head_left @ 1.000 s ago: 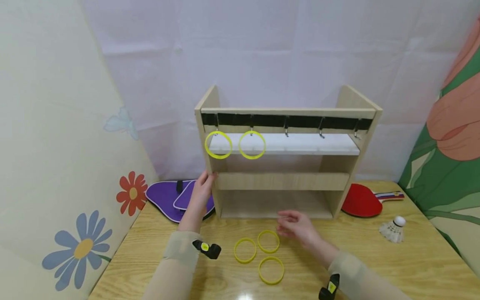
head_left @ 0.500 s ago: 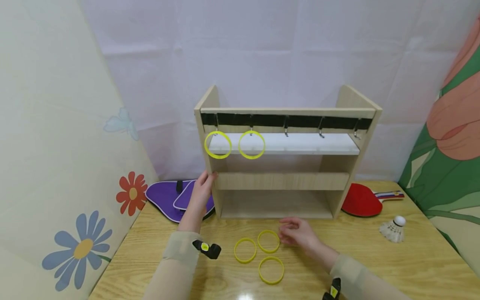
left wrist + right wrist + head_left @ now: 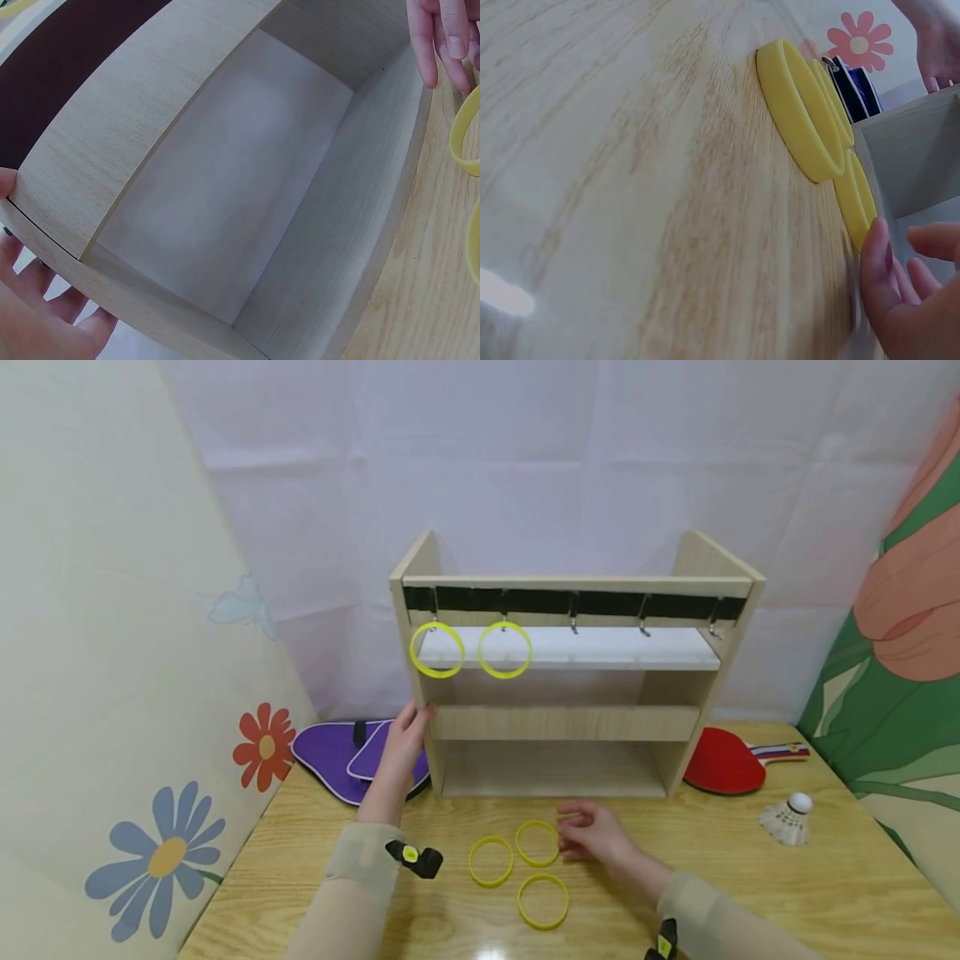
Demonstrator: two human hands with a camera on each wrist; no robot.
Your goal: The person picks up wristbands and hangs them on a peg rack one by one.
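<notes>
My left hand (image 3: 403,745) grips the left side panel of a small wooden shelf (image 3: 566,724), thumb at the front and fingers behind it in the left wrist view. Three yellow rings lie on the wooden table before the shelf: a left one (image 3: 491,885), an upper one (image 3: 537,865) and a lower one (image 3: 543,928). Beside the upper ring is my right hand (image 3: 598,839), loosely bent and holding nothing, its fingertips right at the rim. Two more rings, one at far left (image 3: 437,675) and another (image 3: 505,676), hang from hooks on the shelf's black strip.
Further along the strip are three bare hooks, the first one (image 3: 574,627) near the middle. Purple paddle cases (image 3: 326,756) lie left of the shelf. On the right are a red table tennis paddle (image 3: 723,762) and a white shuttlecock (image 3: 785,822).
My right hand has come down slightly toward the table, close by the upper ring. The left hand stays on the side panel, and the rings have not moved.
</notes>
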